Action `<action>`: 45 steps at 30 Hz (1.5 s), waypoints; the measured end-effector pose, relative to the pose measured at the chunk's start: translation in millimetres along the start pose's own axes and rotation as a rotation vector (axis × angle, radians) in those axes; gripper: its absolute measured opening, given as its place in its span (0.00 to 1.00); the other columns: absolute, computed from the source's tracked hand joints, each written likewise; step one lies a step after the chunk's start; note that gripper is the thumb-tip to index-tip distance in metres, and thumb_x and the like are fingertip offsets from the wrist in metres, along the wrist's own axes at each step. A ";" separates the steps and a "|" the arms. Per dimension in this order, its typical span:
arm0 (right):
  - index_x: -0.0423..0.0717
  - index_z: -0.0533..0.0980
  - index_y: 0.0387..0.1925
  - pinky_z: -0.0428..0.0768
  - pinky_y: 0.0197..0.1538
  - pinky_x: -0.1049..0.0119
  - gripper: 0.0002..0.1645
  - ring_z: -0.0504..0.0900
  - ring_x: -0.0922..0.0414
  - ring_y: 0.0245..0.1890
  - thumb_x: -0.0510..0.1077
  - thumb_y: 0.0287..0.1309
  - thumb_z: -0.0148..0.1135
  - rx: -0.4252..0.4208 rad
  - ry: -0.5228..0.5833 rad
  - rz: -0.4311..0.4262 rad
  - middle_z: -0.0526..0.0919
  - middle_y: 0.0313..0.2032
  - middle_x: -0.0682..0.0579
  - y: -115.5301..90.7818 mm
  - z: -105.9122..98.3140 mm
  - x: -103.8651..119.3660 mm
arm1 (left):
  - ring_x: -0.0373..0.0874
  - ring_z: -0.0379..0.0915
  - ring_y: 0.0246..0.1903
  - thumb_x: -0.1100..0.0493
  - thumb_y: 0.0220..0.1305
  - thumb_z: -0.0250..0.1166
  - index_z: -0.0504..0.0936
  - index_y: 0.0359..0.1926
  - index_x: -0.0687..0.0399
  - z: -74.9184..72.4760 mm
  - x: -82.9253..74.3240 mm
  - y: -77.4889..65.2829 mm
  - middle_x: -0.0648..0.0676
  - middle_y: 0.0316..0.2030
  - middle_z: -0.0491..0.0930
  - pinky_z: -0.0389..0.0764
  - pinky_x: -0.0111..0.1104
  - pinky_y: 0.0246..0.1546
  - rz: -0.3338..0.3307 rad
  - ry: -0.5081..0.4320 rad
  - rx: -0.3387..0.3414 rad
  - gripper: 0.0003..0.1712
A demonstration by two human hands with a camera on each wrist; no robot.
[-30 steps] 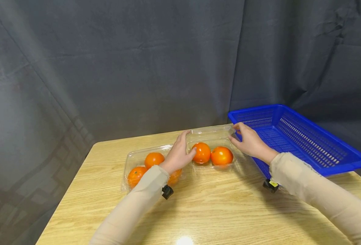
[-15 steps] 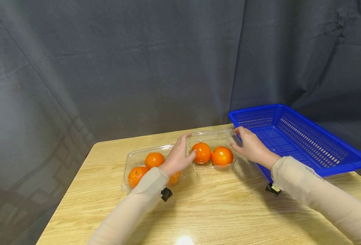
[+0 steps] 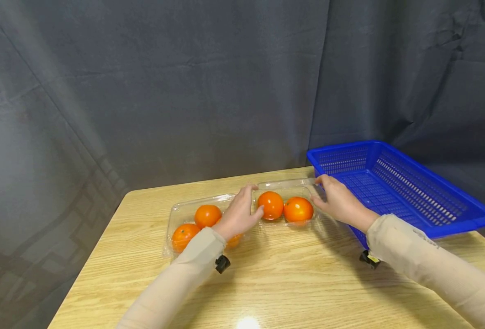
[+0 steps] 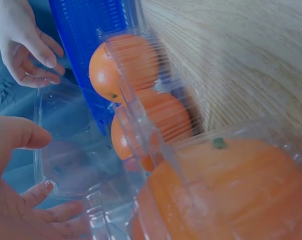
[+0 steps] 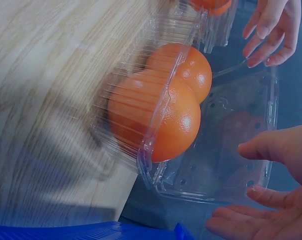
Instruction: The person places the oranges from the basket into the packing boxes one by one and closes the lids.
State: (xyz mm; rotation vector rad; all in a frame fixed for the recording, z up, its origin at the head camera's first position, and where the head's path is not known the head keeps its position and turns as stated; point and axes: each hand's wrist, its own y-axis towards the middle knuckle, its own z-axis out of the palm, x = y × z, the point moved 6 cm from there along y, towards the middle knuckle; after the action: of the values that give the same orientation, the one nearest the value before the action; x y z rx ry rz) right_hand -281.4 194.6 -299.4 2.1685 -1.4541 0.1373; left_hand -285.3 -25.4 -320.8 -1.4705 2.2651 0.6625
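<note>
Two oranges (image 3: pixel 270 205) sit side by side in a clear plastic fruit container (image 5: pixel 153 137). Its clear lid (image 5: pixel 226 145) stands raised at the far side. My left hand (image 3: pixel 239 214) is at the lid's left end, thumb and fingers spread apart, fingertips by the edge. At the lid's right end my right hand (image 3: pixel 340 201) touches the edge with fairly straight fingers, thumb held apart. A second clear container (image 3: pixel 181 211) holds several oranges (image 3: pixel 207 215); it lies left, partly hidden by my left hand and sleeve.
A large blue basket (image 3: pixel 407 183) stands to the right, close to my right forearm, its near corner jutting over the wooden table (image 3: pixel 283 283). Dark grey curtains (image 3: pixel 209 91) hang behind the table's back edge.
The lid's upper edge has come lower in the head view. Both hands have moved slightly down with it, the right one also a little rightward. The oranges and basket stay put.
</note>
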 end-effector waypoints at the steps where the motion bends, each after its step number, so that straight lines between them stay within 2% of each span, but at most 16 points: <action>1: 0.26 0.67 0.47 0.78 0.44 0.45 0.23 0.77 0.38 0.43 0.39 0.55 0.60 0.005 -0.001 -0.001 0.76 0.43 0.30 -0.5 0.1 0.3 | 0.52 0.63 0.64 0.54 0.64 0.57 0.59 0.65 0.56 0.2 0.1 -0.3 0.57 0.65 0.64 0.66 0.44 0.66 0.001 0.004 0.001 0.31; 8: 0.27 0.67 0.49 0.78 0.46 0.45 0.24 0.77 0.38 0.45 0.40 0.55 0.60 0.051 -0.002 0.021 0.76 0.46 0.30 -4.8 2.7 -2.1 | 0.52 0.68 0.59 0.53 0.63 0.57 0.60 0.63 0.54 2.8 0.0 -2.5 0.56 0.62 0.67 0.70 0.43 0.62 0.010 0.042 0.010 0.30; 13: 0.28 0.67 0.47 0.78 0.45 0.45 0.24 0.78 0.39 0.43 0.40 0.54 0.62 0.036 -0.012 -0.005 0.76 0.44 0.30 -7.8 3.1 -2.4 | 0.53 0.68 0.59 0.53 0.62 0.58 0.62 0.61 0.54 3.8 -0.1 -4.1 0.58 0.61 0.69 0.71 0.44 0.61 0.023 0.065 0.006 0.28; 18: 0.28 0.68 0.45 0.78 0.45 0.45 0.22 0.78 0.39 0.41 0.39 0.52 0.63 0.013 -0.019 -0.020 0.78 0.42 0.31 -10.4 4.5 -2.5 | 0.52 0.67 0.61 0.53 0.62 0.59 0.63 0.62 0.56 5.4 -0.5 -6.5 0.58 0.61 0.69 0.68 0.43 0.64 0.040 0.085 0.019 0.29; 25: 0.28 0.69 0.43 0.79 0.44 0.46 0.22 0.79 0.41 0.39 0.37 0.50 0.64 0.011 -0.017 -0.032 0.78 0.40 0.31 -14.1 7.1 -1.6 | 0.51 0.67 0.61 0.52 0.63 0.59 0.63 0.62 0.57 8.2 -0.1 -10.7 0.57 0.60 0.70 0.62 0.44 0.69 0.031 0.123 0.046 0.29; 32: 0.29 0.69 0.42 0.80 0.42 0.47 0.20 0.79 0.41 0.38 0.37 0.49 0.65 -0.003 -0.022 -0.055 0.78 0.38 0.32 -16.5 8.1 -0.1 | 0.53 0.70 0.58 0.52 0.62 0.60 0.64 0.60 0.60 8.9 -2.3 -15.3 0.59 0.57 0.72 0.70 0.43 0.62 0.078 0.188 0.029 0.28; 45: 0.30 0.71 0.39 0.81 0.39 0.51 0.18 0.80 0.44 0.36 0.36 0.49 0.65 0.002 -0.038 -0.068 0.79 0.36 0.35 -20.9 12.9 -0.3 | 0.54 0.73 0.53 0.52 0.62 0.60 0.68 0.52 0.61 12.8 -7.1 -21.2 0.59 0.48 0.77 0.72 0.44 0.59 0.174 0.328 -0.013 0.22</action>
State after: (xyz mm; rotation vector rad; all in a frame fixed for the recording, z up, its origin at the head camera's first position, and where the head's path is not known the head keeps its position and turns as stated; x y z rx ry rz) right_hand -265.5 194.7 -318.2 2.2307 -1.3992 0.0734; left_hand -262.5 -20.2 -331.6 -1.4906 2.6655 0.5156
